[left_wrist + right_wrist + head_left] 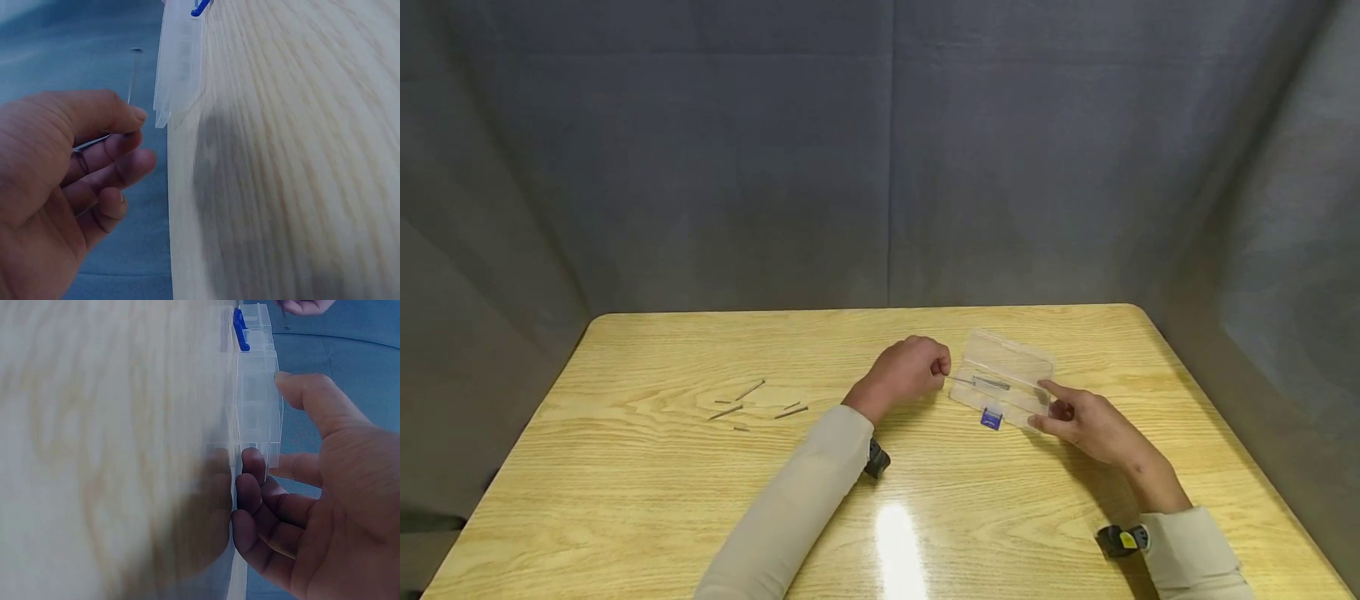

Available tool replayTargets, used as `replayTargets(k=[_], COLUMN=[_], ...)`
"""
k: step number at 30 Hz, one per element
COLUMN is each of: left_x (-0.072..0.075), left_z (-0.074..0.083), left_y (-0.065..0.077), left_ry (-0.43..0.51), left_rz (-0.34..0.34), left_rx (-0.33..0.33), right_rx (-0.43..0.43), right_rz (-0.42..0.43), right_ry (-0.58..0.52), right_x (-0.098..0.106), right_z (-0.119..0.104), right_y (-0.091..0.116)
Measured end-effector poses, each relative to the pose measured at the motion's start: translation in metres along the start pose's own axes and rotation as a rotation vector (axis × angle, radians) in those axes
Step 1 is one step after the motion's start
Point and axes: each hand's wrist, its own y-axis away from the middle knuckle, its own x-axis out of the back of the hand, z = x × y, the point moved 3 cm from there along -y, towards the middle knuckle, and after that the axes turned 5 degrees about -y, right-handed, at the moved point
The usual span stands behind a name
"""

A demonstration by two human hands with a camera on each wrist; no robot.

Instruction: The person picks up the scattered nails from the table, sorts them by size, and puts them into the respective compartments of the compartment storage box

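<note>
My left hand [904,371] pinches a thin metal nail [133,75] between thumb and fingers, its flat head pointing away from the hand. In the head view that nail reaches over the left part of a clear plastic box [1018,415]. The box's lid [1009,354] stands open toward the back, and a blue latch [991,418] hangs at its front. A few nails [994,384] lie inside. At the box's right end my right hand [1093,423] grips it, thumb [300,387] on the rim and the other fingers around the end.
Several loose nails of different lengths, among them a long one [726,412], lie scattered on the left of the wooden table [647,500]. Grey-blue curtains [737,167] hang behind the table and at both sides.
</note>
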Motion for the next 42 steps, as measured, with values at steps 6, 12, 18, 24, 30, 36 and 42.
replayTargets(k=[6,12,18,24,30,36,42], left_x=[-0.001,-0.004,-0.011,-0.018,-0.021,-0.023,-0.020], left_z=[0.008,0.011,0.012,0.017,0.028,0.032,0.030], left_y=[-0.009,-0.017,-0.027,-0.035,-0.042,-0.044,-0.039], left_ry=[-0.053,-0.013,0.095,0.163,0.177,0.153,0.109], left_rz=[0.018,0.046,0.104,0.121,0.114,0.092,0.106], left_rx=[0.006,0.021,0.023,0.030,0.046,0.063,0.057], right_rx=[0.006,0.018,-0.001,0.002,-0.002,-0.004,-0.004], right_rz=[0.004,0.004,0.002,0.004,0.002,-0.001,-0.006], right_ry=[-0.005,-0.006,-0.009,-0.004,-0.007,-0.011,-0.005], right_x=[0.002,0.001,0.001,0.001,0.002,0.002,0.002], right_z=[0.001,-0.001,0.000,0.001,0.002,0.003,0.002], right_y=[0.001,0.001,0.000,-0.001,0.000,-0.001,-0.002])
